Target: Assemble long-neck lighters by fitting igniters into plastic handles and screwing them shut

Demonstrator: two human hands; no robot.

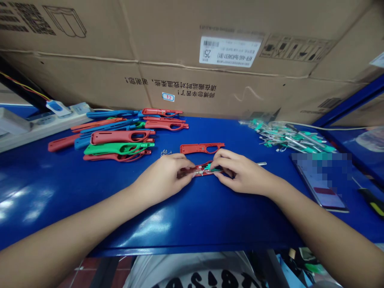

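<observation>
Left edge: one long white plastic power strip (pixel 45 123), being fitted with a blue-and-white plug (pixel 58 108). Next: one pile of red, blue, green and orange long plastic housings with looped grips (pixel 118 137), being kept on the glossy blue tabletop (pixel 180 228). Beside the pile: one small cluster of thin silvery metal pieces (pixel 165 153), partly being hidden by the left hand (pixel 169 172). Left hand: thumb and fingers being clamped on the left end of one open red plastic housing with teal and white inner parts (pixel 204 169); this housing is being held between both hands, low over the tabletop. Just behind: one loose red plastic half-shell (pixel 192 149). Right hand (pixel 240 172): fingers being bent over the teal parts; whether they are being closed on them cannot be told. One slim silvery rod (pixel 262 163) is showing beyond that hand. Farther right: one tangled heap of teal, white and silvery parts (pixel 295 138); one flat smartphone (pixel 322 186); one black-and-yellow-handled screwdriver (pixel 370 200).
</observation>
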